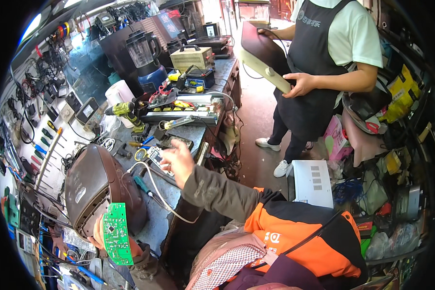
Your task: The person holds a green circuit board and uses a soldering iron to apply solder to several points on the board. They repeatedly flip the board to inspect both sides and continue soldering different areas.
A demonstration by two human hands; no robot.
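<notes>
My left hand (97,233) grips a green circuit board (117,234) by its edge, its component side showing. Some of those fingers are hidden behind the board. Just beyond it stands a dark brown rounded appliance (92,181) on the workbench. My right hand (178,163) reaches out above the bench with its fingers apart and nothing in it. Beneath and beside that hand lies a small device with a light face (155,157), which looks like a multimeter. A green-handled screwdriver (142,184) and a white cable (162,195) lie between the appliance and my right arm.
Farther along the bench are a yellow-green cordless drill (123,109), a blender (145,58) and a beige boxed instrument (192,59). Across the aisle another person in a dark apron (311,67) holds a flat appliance (263,58). A white box (310,181) stands to my right.
</notes>
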